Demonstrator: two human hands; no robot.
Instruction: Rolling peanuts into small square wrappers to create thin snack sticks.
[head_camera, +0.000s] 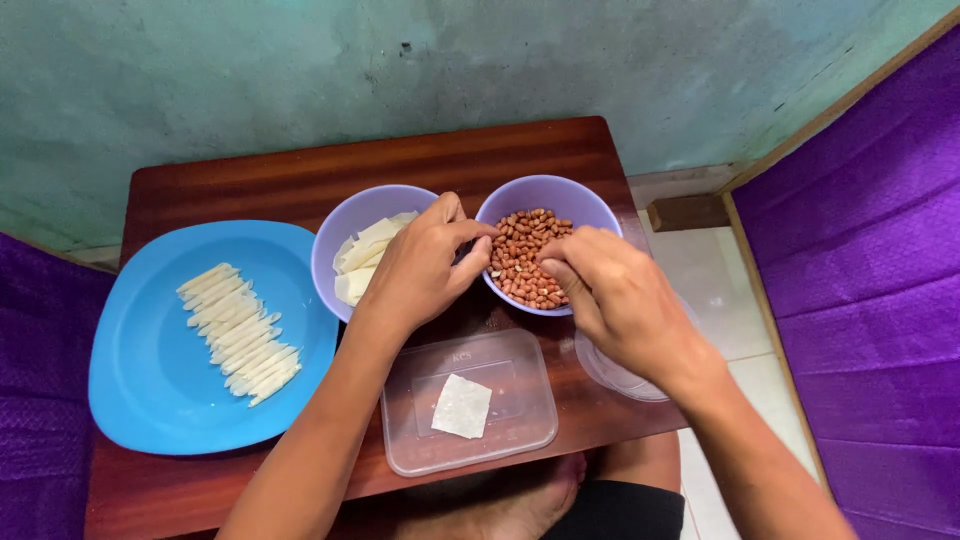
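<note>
Where both hands meet, a lilac bowl of peanuts (530, 262) stands near the bench's (300, 185) far right corner; the right hand (615, 295) dips pinched fingers into it, while the left hand (420, 268), fingers drawn together, touches its rim. Just left sits a second lilac bowl with pale wrapper sheets (365, 255). Near the front edge, a clear lid (470, 400) carries one square wrapper (462, 406). Along the left edge, a blue plate (150, 380) holds a row of rolled sticks (240, 332).

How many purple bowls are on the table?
2. One bowl with pale wrapper sheets stands left, partly behind the left hand. The other bowl with peanuts stands right of it, where the right hand reaches in. None seems hidden.
</note>
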